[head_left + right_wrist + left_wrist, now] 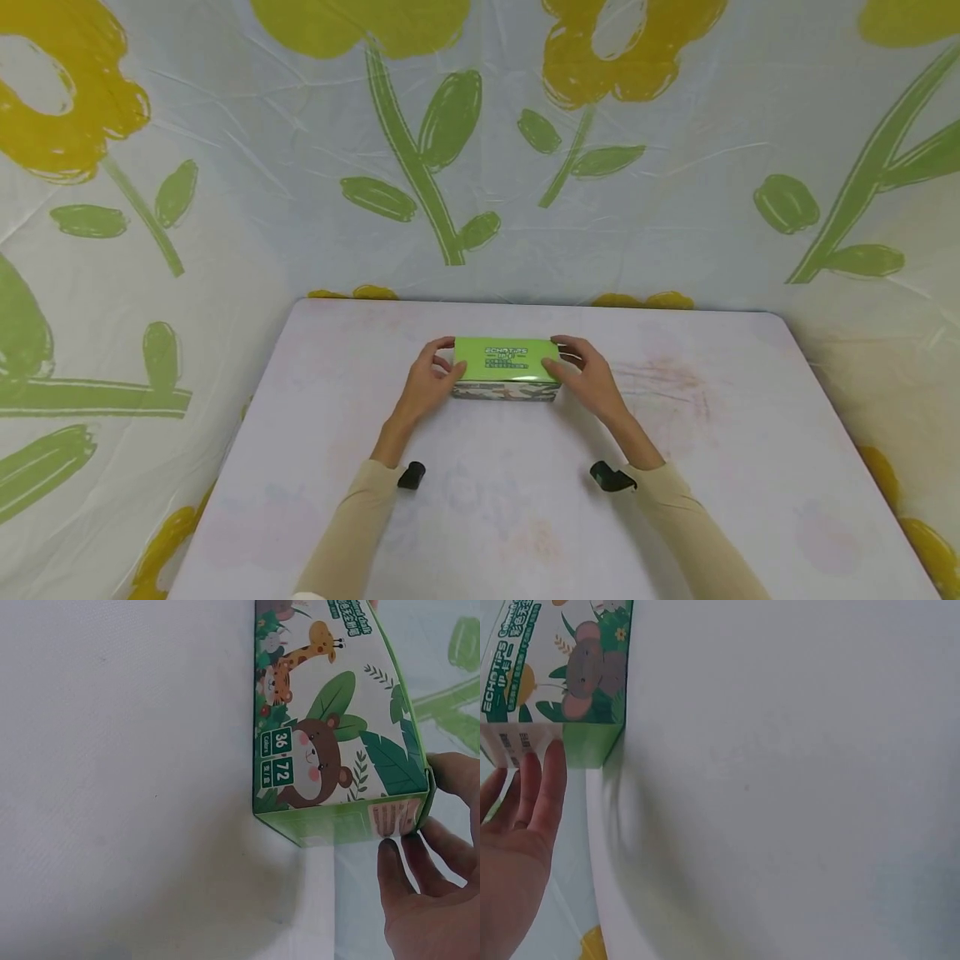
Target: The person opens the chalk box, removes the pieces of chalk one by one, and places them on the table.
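Note:
A green chalk box with a glossy top lies lengthwise across the far half of the table, held from both ends. My left hand grips its left end, the thumb on the near top edge and the fingers round the side. At the opposite end, my right hand holds it the same way. In the left wrist view, the fingertips of the left hand press the end panel. Cartoon animals and the numbers 36 and 72 decorate the box's near face in the right wrist view.
The pale table has faint coloured smudges, plainest to the right of the box. Behind it and at both sides hangs a white sheet printed with yellow flowers and green stems. Small black devices sit at both wrists.

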Motion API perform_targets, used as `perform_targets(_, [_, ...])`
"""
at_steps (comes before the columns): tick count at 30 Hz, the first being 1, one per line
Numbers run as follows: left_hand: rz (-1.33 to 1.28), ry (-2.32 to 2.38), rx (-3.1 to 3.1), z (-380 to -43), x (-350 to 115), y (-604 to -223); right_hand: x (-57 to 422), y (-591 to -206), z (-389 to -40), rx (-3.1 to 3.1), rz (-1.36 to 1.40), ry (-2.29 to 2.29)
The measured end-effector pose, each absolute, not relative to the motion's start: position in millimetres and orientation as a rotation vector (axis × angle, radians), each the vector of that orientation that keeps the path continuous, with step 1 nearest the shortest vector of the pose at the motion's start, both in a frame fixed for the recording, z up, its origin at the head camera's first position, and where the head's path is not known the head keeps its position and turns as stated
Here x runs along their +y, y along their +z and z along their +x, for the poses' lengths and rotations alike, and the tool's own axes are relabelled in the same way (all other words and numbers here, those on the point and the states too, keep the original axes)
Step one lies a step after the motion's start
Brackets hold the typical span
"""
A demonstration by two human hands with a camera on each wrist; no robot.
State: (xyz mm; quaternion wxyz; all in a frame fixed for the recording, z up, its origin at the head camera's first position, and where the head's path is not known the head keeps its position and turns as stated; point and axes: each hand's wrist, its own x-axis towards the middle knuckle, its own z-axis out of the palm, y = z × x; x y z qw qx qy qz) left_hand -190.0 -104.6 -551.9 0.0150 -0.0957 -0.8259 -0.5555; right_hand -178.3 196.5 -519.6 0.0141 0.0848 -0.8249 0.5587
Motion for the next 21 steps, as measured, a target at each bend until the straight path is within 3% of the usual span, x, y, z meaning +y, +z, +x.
perform_targets(9, [-0.480,-1.787,-2.684,-185.9,-114.6,-558.1,198.5,-520.5,-175.1,-2.577,0.294,1.726])
perform_targets(21, [-0.478,-1.892,-2.744,-191.6,-119.2,-563.0,196.3,-515.8,-178.1,-2.680,0.435,1.398])
